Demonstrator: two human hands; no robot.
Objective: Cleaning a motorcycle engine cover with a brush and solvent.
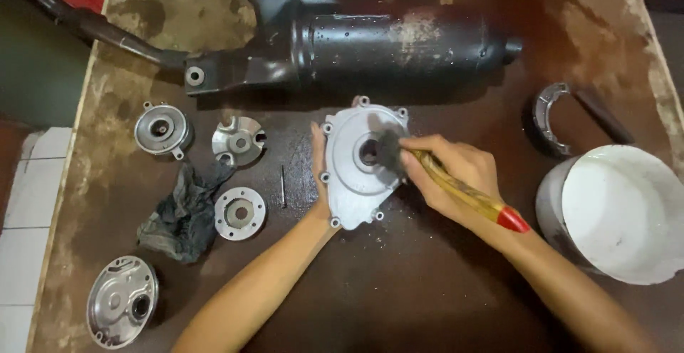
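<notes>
the left hand (318, 175) steadied a grey engine cover (360, 157) with open fingers on the tabletop (399, 289); the right hand (452, 175) kept a closed grip around a paintbrush (463, 190).

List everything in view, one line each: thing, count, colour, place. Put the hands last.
table: 1, dark brown, stained, under everything
muffler: 1, black, along the far edge
cover: 1, silver, centre, under the brush
brush: 1, yellow-brown handle with red tip, dark bristles on the cover
round parts: 4, silver, left side
rag: 1, dark grey, left, among the round parts
pin: 1, dark, left of the cover
curved part: 1, grey, far right
bucket: 1, white, right edge
left hand: 1, steadying the cover's left edge
right hand: 1, gripping the brush
</notes>
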